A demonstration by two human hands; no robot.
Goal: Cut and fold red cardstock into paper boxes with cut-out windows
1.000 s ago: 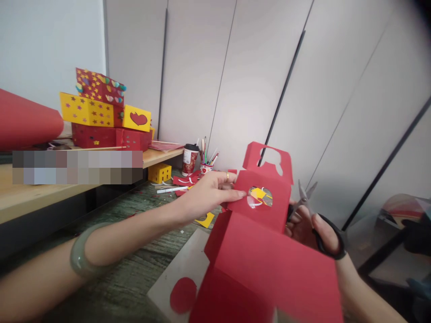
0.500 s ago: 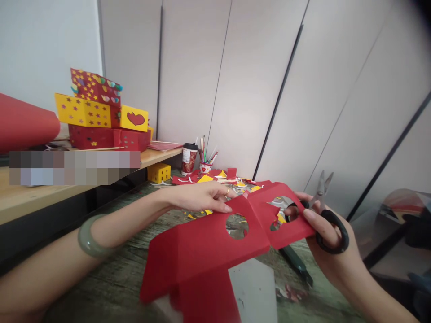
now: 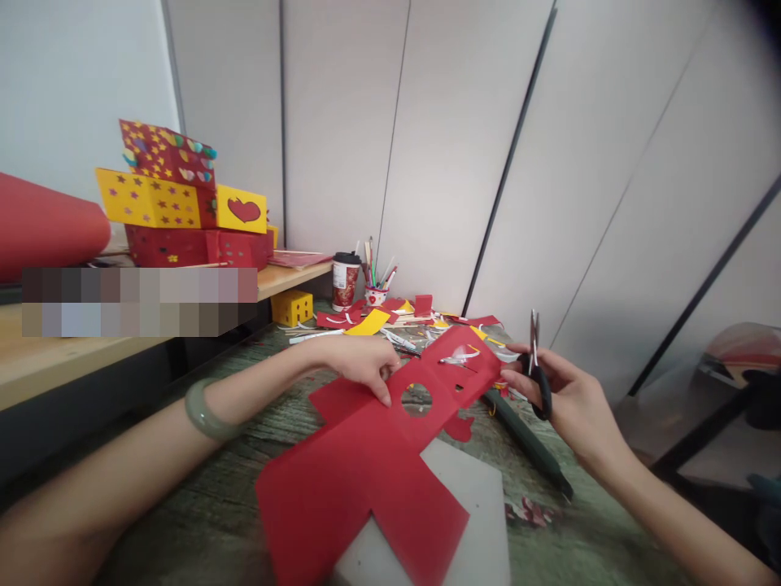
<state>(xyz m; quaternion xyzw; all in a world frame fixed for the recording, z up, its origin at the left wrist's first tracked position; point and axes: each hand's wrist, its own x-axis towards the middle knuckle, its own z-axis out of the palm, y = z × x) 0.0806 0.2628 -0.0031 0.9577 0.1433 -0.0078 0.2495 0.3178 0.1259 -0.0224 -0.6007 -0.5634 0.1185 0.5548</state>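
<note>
A large red cut-out card sheet (image 3: 366, 472) with a round hole lies flat on the green tabletop, partly over a grey mat (image 3: 469, 521). My left hand (image 3: 363, 368), with a jade bangle on the wrist, presses its fingers on the sheet just left of the hole. My right hand (image 3: 561, 399) is closed around black-handled scissors (image 3: 537, 366), blades shut and pointing up, at the sheet's far right edge.
A long dark tool (image 3: 528, 443) lies on the table under my right hand. Red and yellow paper scraps (image 3: 390, 317), a paper cup (image 3: 346, 281) and a pen pot (image 3: 375, 293) sit behind. Decorated red and yellow boxes (image 3: 183, 203) stack on a wooden shelf at left.
The red sheet went from held upright to lying flat on the table. Both hands came down with it, and the scissors' blades closed.
</note>
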